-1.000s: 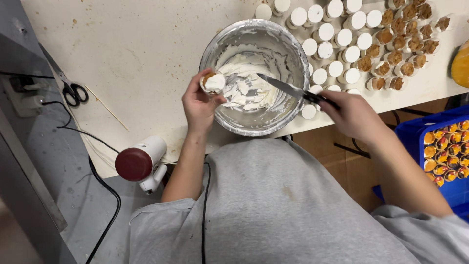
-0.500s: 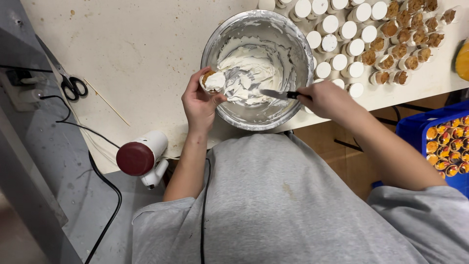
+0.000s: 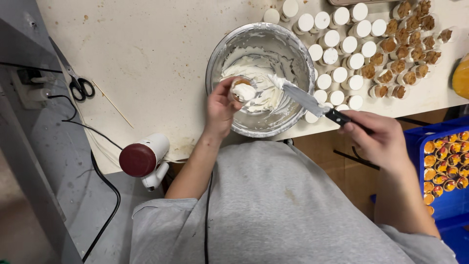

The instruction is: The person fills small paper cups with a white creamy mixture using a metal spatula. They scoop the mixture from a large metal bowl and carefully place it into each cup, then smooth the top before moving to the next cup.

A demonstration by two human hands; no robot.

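Single head view, looking steeply down from above the person's own torso, close in. Worktop fills the far half, bowl centre, blue crate low at the right edge.

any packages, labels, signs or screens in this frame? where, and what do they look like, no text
No labels, signs or screens show.
Blue crate: right edge, below the table; rectangular, holds rows of small orange-topped cups.
Small cups: table top right, beside the metal bowl; round, white-topped and brown-topped.
Left hand holds one cup over the bowl.
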